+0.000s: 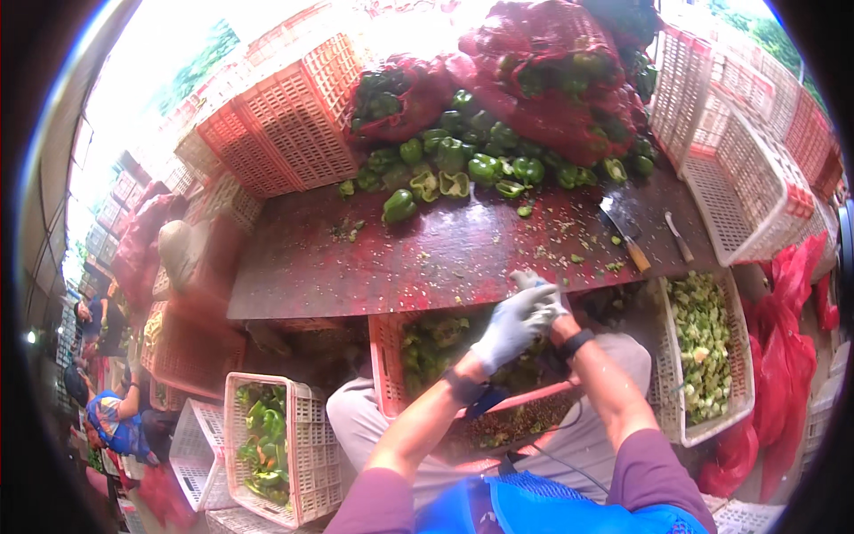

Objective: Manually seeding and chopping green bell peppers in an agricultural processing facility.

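Observation:
My left hand [509,333], in a pale grey work glove, meets my right hand [553,304] above a pink crate [384,365] between my knees. Its fingers are closed over the right glove. Most of the right hand's fingers are hidden behind the left, and what they do I cannot make out. A knife with a wooden handle [639,255] lies on the dark red tabletop [356,276], right of my hands. Beside it rests a second, slimmer knife [679,237]. Whole green bell peppers [398,206] and cut pepper halves [455,184] lie toward the far side.
Red mesh sacks [551,71] of peppers stand behind the pile. A crate [731,392] of pale green pepper pieces is at my right, another [233,445] with green pieces at my left. Stacked crates [276,125] flank the table. Another person [120,418] sits far left.

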Demonstrator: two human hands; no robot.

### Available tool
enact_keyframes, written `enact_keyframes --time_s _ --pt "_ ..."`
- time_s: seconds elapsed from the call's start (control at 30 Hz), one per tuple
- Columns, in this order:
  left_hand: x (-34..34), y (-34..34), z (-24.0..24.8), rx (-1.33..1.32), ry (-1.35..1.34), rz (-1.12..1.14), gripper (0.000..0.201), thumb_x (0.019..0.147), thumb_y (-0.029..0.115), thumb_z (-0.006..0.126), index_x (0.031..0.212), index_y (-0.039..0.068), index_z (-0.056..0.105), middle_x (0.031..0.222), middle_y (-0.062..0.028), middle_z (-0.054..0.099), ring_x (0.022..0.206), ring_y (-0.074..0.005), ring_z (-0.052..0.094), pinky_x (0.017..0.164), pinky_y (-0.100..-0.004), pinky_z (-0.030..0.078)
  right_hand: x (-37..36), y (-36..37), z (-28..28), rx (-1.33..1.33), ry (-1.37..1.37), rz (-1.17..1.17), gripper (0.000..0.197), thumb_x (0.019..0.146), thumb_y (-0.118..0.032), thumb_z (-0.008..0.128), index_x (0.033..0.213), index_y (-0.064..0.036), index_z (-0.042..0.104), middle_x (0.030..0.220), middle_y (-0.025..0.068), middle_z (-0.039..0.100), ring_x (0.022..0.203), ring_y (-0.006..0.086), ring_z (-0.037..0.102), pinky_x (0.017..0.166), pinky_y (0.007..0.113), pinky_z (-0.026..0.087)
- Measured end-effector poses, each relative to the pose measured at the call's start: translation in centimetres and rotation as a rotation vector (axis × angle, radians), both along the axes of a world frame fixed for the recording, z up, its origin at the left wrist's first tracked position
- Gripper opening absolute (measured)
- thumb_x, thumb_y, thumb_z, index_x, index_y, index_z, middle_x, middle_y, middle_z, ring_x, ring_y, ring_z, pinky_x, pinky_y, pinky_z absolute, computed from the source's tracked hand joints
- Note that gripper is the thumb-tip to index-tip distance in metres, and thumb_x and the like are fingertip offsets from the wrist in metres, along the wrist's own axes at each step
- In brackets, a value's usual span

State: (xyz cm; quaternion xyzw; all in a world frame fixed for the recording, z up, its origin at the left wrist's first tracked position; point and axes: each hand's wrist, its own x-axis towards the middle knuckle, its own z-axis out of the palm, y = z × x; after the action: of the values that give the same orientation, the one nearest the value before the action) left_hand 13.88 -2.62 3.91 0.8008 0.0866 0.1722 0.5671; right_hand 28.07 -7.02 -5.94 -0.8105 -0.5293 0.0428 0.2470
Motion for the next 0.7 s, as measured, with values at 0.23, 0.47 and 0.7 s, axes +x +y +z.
enact_keyframes --time_s 0.23,0.47,0.7 --pt "-7.2 9.7 -7.3 -0.514 0.121 0.402 0.034 0.103 0.016 0.062 0.135 0.004 0.062 0.112 -0.0050 0.071 0.086 -0.0087 0.065 0.073 -0.0216 0.051 7.3 20.3 4.2 -0.105 -0.200 -0.071 0.038 0.089 -0.018 0.065 0.127 -0.0140 0.061 0.136 0.0165 0.059 0.120 0.0356 0.061 0.095 0.051 0.052" --pt "-11.2 11.4 -12.6 -0.575 0.201 0.455 0.033 0.104 0.013 0.059 0.136 0.004 0.060 0.114 -0.0074 0.073 0.082 -0.0067 0.063 0.067 -0.0196 0.050 11.5 32.0 1.3 -0.213 -0.321 -0.029 0.030 0.097 -0.012 0.051 0.123 -0.0153 0.066 0.129 0.0161 0.062 0.122 0.0348 0.060 0.094 0.049 0.053" --pt "-11.2 12.7 -12.0 -0.816 0.086 0.508 0.044 0.102 0.010 0.062 0.144 0.005 0.051 0.120 -0.0094 0.063 0.079 -0.0127 0.064 0.065 -0.0223 0.052 7.8 27.5 0.3 -0.185 -0.095 0.220 0.028 0.090 -0.018 0.061 0.115 -0.0095 0.071 0.107 0.0206 0.073 0.105 0.0358 0.069 0.089 0.045 0.055"
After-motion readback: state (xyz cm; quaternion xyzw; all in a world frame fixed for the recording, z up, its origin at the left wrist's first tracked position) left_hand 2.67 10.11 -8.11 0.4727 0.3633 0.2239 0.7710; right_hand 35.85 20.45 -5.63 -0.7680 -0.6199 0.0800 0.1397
